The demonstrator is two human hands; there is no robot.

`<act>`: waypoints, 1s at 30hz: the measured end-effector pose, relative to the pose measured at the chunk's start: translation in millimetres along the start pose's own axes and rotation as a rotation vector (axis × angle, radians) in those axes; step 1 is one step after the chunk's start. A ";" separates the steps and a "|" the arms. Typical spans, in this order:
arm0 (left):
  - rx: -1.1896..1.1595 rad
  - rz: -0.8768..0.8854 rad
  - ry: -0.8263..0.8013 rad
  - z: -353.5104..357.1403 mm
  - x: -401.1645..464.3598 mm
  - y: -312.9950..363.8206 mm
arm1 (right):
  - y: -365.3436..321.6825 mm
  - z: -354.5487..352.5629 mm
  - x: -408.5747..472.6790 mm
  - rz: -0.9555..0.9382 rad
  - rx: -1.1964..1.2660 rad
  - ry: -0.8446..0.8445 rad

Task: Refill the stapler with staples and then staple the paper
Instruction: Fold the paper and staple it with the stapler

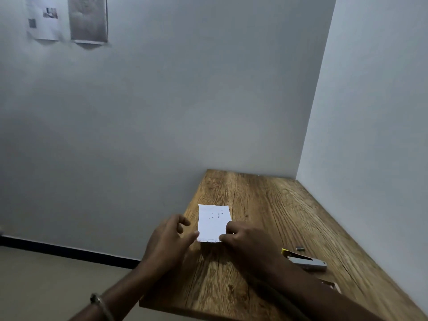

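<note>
In the head view, a wooden table [266,216] is seen set into the corner of two pale walls. A small white paper [213,222] lies flat on the table, near the table's left edge, with faint dark marks on its upper half.

The paper is met on both sides by hands. The left hand [169,242] is placed at the paper's left edge, its fingers loosely curled and its thumb extended so that the tip touches the paper's lower left edge; nothing is gripped by it. A metal bracelet [102,305] is worn on the left wrist. The right hand [245,242] is laid on the paper's lower right corner, which is pinched or pressed by curled fingers; whether the corner is truly pinched cannot be told, since the fingertips are hidden.

The stapler [305,260], grey with a yellow tip, is seen lying on the table well right of the paper, partly hidden behind the right forearm. A small dark strip of staples [300,247] lies just beyond the stapler, further from the paper. A pinkish object [332,286] is seen on the near side of the stapler; its kind cannot be told.

Two sheets [67,18] are fixed high on the wall, far up and left of the paper.
</note>
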State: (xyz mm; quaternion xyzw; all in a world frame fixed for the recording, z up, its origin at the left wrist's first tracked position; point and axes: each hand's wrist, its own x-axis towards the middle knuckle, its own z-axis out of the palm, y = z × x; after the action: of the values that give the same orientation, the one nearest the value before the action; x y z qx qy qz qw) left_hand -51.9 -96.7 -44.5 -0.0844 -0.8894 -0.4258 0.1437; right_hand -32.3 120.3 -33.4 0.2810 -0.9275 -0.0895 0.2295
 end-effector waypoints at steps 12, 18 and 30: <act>0.355 0.479 -0.232 10.5 -5.9 -11.3 | -10.0 7.8 -7.9 0.017 0.141 -0.045; 0.428 0.515 -0.224 8.7 -19.4 -20.5 | -5.2 0.6 -30.0 0.053 0.250 -0.169; 0.601 0.418 -0.428 42.1 52.3 -21.3 | 32.0 32.2 10.2 0.247 0.226 -0.491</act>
State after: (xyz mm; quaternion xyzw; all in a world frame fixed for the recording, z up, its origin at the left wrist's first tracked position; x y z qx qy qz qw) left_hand -114.8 -75.6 -68.1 -0.3039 -0.9474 -0.0819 0.0574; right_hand -70.6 142.2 -48.4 0.1599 -0.9866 -0.0223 -0.0253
